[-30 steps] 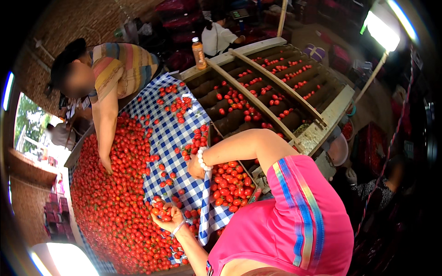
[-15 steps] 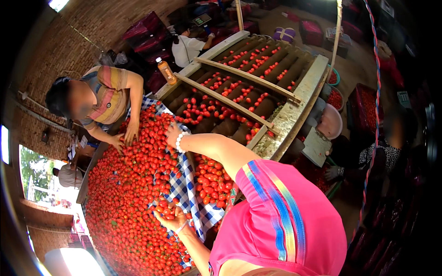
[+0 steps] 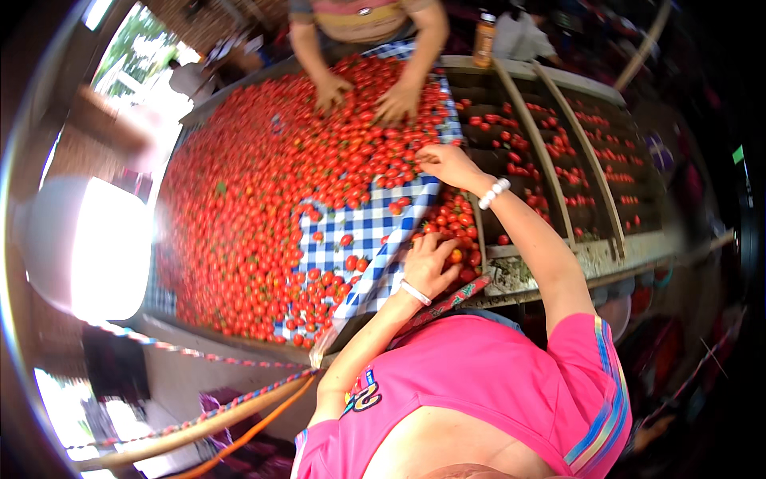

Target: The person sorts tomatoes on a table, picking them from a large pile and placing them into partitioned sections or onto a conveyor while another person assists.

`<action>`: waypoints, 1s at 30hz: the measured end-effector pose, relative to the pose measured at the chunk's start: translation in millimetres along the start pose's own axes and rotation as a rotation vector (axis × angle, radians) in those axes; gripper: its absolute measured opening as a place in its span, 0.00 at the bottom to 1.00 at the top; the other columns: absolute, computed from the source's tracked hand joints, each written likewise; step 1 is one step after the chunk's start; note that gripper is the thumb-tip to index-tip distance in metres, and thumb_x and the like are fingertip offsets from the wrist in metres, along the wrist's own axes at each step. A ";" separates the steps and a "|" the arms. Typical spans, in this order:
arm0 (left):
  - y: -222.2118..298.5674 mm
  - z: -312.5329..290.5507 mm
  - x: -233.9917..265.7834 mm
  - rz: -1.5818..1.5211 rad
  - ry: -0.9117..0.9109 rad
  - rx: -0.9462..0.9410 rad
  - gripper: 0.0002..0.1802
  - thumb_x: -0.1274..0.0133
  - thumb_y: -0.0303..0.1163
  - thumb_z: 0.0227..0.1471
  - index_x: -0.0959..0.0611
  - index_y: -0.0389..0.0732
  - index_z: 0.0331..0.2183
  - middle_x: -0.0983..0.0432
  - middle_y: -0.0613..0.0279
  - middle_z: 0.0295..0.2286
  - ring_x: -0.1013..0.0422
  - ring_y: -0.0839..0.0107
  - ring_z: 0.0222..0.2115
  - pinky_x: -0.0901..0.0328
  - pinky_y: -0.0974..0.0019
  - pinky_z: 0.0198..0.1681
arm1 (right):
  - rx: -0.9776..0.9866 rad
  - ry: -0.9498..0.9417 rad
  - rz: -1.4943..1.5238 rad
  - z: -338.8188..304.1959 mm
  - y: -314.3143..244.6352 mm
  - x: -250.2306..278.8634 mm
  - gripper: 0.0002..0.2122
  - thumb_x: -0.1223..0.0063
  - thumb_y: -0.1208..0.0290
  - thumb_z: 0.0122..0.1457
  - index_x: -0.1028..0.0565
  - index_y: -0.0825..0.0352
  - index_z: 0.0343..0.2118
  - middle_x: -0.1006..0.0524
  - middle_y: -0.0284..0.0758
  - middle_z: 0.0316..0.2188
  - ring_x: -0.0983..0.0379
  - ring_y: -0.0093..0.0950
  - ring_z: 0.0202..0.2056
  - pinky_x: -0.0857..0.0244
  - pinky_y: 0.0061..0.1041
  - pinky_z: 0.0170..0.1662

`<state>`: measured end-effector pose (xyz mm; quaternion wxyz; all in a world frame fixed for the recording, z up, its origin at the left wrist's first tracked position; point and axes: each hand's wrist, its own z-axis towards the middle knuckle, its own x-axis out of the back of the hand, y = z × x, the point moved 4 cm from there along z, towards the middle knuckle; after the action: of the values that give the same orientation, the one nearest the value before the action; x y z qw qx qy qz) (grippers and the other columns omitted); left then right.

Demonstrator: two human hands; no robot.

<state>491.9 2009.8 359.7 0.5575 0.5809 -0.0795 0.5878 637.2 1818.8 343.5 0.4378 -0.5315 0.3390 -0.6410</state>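
Observation:
Small red tomatoes (image 3: 239, 207) are heaped over a blue-and-white checked cloth (image 3: 351, 227). My left hand (image 3: 429, 267), with a pale band at its wrist, lies back-up with fingers apart over tomatoes (image 3: 451, 214) in the trough beyond the cloth's raised edge. Higher up, my right hand (image 3: 448, 165), wearing a white bead bracelet, is at the right border of the heap beside the cloth's edge. Its fingers are bent together, and whatever is in them is hidden. Across from me, another person's two hands (image 3: 399, 102) rest spread on the heap.
A sorting frame (image 3: 523, 100) with wooden crossbars and rows of tomatoes adjoins the heap at right. An orange-brown bottle (image 3: 484, 40) stands at its far edge. A twisted cord (image 3: 215, 411) and a wooden pole (image 3: 199, 427) cross the lower left.
The view has swung round. My left hand, palm up with tomatoes earlier, has turned over and moved from the heap to the trough. More bare checked cloth shows.

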 end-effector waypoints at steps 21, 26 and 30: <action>-33.8 -75.5 126.8 -0.107 0.528 0.332 0.21 0.41 0.19 0.46 0.23 0.37 0.44 0.28 0.52 0.42 0.30 0.57 0.44 0.34 0.60 0.46 | 0.825 -1.145 -0.511 -49.5 -35.0 -304.3 0.17 0.44 0.57 0.51 0.22 0.54 0.44 0.30 0.31 0.51 0.39 0.36 0.56 0.41 0.46 0.52; -58.7 -66.9 131.6 -0.194 0.483 0.440 0.16 0.44 0.21 0.51 0.23 0.36 0.44 0.27 0.55 0.42 0.28 0.64 0.43 0.32 0.67 0.42 | 0.454 -1.095 -0.561 5.6 -45.3 -184.1 0.12 0.37 0.61 0.45 0.20 0.57 0.33 0.28 0.33 0.42 0.34 0.36 0.50 0.36 0.38 0.48; -83.5 -56.8 119.1 -0.590 0.547 0.558 0.14 0.47 0.21 0.54 0.23 0.36 0.45 0.26 0.59 0.42 0.28 0.71 0.41 0.32 0.69 0.43 | 0.080 -0.903 -0.899 63.4 -17.2 -100.6 0.11 0.37 0.61 0.47 0.17 0.52 0.36 0.26 0.35 0.45 0.32 0.38 0.50 0.38 0.44 0.52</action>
<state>555.9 2149.5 387.5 0.5237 0.5302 0.3986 0.5345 701.0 1920.1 333.3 0.2451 -0.8229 -0.1592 -0.4873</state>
